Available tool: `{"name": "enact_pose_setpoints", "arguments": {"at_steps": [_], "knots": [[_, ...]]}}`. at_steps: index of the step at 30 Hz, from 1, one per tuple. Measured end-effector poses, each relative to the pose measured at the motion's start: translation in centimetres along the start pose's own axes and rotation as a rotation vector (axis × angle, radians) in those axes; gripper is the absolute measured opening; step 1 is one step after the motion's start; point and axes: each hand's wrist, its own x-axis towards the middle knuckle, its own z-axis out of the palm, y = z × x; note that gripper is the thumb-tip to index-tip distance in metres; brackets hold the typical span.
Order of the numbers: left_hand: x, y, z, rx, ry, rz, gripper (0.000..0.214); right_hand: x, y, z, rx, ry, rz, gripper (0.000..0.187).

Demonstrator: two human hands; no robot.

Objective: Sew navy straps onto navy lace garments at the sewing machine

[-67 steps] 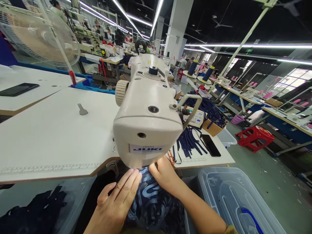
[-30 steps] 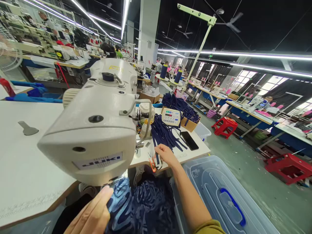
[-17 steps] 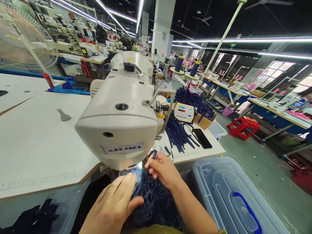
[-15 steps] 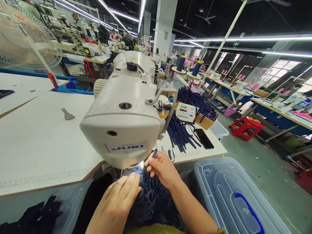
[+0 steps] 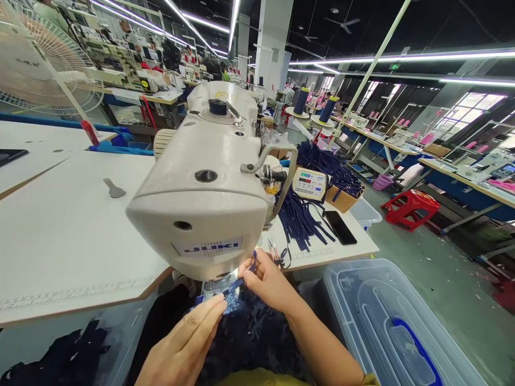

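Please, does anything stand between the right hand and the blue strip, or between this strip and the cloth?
Nothing visible does. The right hand holds the strip, whose lower end lies at the cloth, below the machine; exact contact is unclear. The left hand is beside that end, not between.

Left hand straight-fingered, right hand curled

Lower centre: left hand at blue fabric, right hand pinching navy strip. Centre: white sewing machine.
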Motion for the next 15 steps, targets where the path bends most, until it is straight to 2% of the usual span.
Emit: {"name": "enact_pose_setpoints", "arguments": {"at_steps": [4, 8, 12, 15], "knots": [[-0.2, 0.0, 0.1, -0.003, -0.009, 0.001, 0.039, -0.2, -0.9, -0.2, -0.061, -0.046, -0.015, 0.026], [-0.8, -0.3, 0.3, -0.008, -0.051, 0.021, 0.042, -0.1, -0.7, -0.5, 0.074, -0.068, 0.062, 0.021], [-1.6, -0.5, 0.7, -0.028, -0.002, 0.029, 0.047, 0.4, 0.1, -0.9, 0.175, 0.031, 0.168, 0.032], [-1.9, -0.5, 0.6, -0.047, -0.025, 0.037, 0.052, 0.4, 0.5, -0.5, 0.088, 0.100, 0.174, 0.033]]}}
